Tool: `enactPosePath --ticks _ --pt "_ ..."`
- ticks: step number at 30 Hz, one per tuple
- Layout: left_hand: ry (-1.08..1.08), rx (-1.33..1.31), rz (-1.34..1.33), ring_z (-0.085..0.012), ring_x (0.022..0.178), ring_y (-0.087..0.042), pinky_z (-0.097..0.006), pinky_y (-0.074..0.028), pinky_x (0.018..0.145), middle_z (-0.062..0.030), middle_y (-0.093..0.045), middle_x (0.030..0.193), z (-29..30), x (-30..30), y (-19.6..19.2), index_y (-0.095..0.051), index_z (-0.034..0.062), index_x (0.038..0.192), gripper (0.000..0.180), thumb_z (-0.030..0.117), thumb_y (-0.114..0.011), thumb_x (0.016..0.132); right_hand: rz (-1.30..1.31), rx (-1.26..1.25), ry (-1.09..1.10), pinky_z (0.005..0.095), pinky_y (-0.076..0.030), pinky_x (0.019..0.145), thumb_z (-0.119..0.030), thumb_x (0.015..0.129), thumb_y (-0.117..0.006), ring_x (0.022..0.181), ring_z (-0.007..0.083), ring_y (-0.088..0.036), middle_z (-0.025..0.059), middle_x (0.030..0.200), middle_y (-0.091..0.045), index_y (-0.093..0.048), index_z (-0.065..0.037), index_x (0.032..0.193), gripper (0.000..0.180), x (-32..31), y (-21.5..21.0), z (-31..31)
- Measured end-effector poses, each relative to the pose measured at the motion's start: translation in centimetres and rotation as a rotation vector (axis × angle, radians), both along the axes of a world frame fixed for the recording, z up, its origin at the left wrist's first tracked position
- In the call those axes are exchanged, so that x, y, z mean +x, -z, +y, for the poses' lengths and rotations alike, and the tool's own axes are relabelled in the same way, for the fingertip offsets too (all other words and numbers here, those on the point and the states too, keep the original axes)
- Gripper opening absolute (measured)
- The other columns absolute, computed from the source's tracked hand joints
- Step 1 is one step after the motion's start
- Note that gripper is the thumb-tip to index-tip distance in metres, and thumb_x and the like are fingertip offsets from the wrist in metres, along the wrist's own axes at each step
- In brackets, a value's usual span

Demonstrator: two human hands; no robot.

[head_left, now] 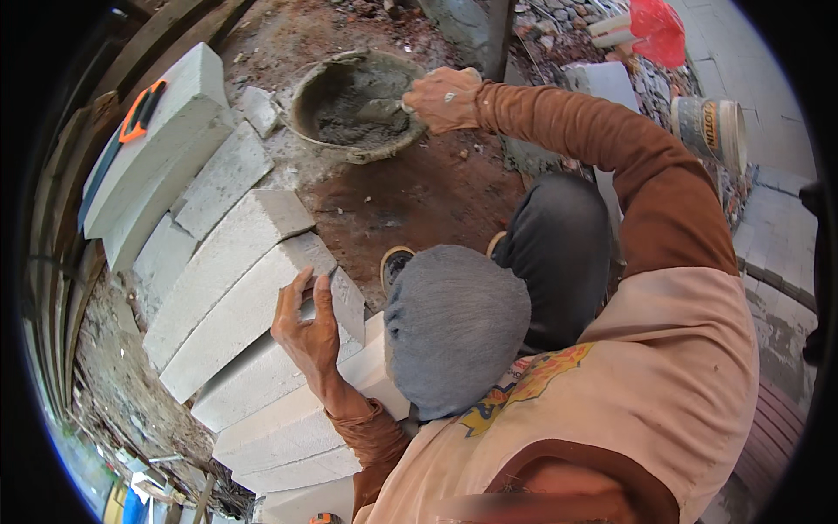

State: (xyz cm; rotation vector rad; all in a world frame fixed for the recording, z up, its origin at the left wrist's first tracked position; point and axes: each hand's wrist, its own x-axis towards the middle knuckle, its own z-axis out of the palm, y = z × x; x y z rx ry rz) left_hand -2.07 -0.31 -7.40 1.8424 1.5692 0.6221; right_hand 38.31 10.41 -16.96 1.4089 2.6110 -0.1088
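- Mortar (336, 122), grey and wet, lies in a round, dirt-caked bucket (305, 144) on reddish-brown ground (384, 192), beyond the person's feet.
- The right hand (443, 100), at the end of an outstretched brown sleeve (576, 122), grips a trowel (381, 110) at the bucket's right rim; the blade rests at the mortar, inside the bucket.
- The left hand (307, 330) is raised in front of the body, thumb and fingers loosely curled with a gap between them and nothing seen in its hold. It is over a row of white blocks (236, 301); whether it touches them cannot be told.
- The blocks lie side by side along the person's left, their long edges bent by the wide lens.
- A saw (142, 112) with an orange-and-black handle lies on a large white block (188, 109) at upper left, near weathered planks (65, 166).
- A dark trouser leg (559, 258) bends under the right arm, and a shoe (397, 266) shows at the ground's edge.
- Rubble (559, 22), a red plastic bag (657, 33) and a pale bucket with a grey label (731, 131) sit at upper right.
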Motion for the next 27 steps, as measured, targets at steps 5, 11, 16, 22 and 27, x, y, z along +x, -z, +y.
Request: enactPosePath --ticks 5,11,16,22,27 --pt "0.013 -0.009 -0.013 -0.0218 0.083 -0.070 -0.036 -0.055 0.075 -0.0137 -0.073 0.092 -0.1 -0.2 0.7 -0.074 0.0024 0.109 0.026 0.022 -0.074 0.091 0.027 -0.215 0.259 0.0422 -0.052 0.058 -0.030 0.088 -0.064 0.060 0.0282 -0.062 0.0150 0.064 -0.060 -0.065 0.000 0.077 0.032 1.2 -0.6 0.5" --pt "-0.022 -0.022 0.043 -0.0247 0.088 -0.071 -0.040 -0.054 0.079 -0.0145 -0.074 0.099 0.1 -0.5 1.5 -0.075 0.0024 0.109 0.031 0.030 -0.070 0.095 0.631 -0.634 0.495 0.0327 -0.040 0.046 -0.031 0.095 -0.061 0.050 0.0150 -0.050 0.0018 0.061 -0.054 -0.060 -0.004 0.068 0.039 5.1 -5.1 -1.2" --pt "-0.041 -0.073 0.010 -0.0220 0.085 -0.070 -0.036 -0.054 0.077 -0.0139 -0.074 0.097 0.3 -0.6 2.3 -0.074 0.0017 0.111 0.030 0.027 -0.068 0.096 0.830 -0.460 0.656 0.0291 -0.040 0.047 -0.034 0.097 -0.060 0.051 0.0102 -0.050 0.0021 0.065 -0.055 -0.065 -0.003 0.083 0.035 8.5 -10.2 -9.8" --pt "-0.125 -0.154 0.030 -0.0188 0.080 -0.068 -0.033 -0.054 0.075 -0.0115 -0.073 0.089 0.4 0.4 2.5 -0.073 0.0005 0.111 0.030 0.026 -0.068 0.097 1.034 -0.306 1.193 0.0248 -0.045 0.051 -0.030 0.099 -0.054 0.060 0.0082 -0.054 0.0016 0.074 -0.056 -0.063 0.001 0.108 0.034 11.3 -17.8 -25.2" --pt "-0.113 -0.138 -0.039 -0.0184 0.073 -0.065 -0.034 -0.054 0.069 -0.0105 -0.071 0.084 0.1 1.3 2.4 -0.074 0.0000 0.106 0.027 0.023 -0.064 0.098 1.153 -0.185 1.496 0.0246 -0.048 0.055 -0.018 0.096 -0.054 0.065 0.0093 -0.058 0.0054 0.086 -0.061 -0.058 0.006 0.120 0.035 11.7 -17.2 -32.7"
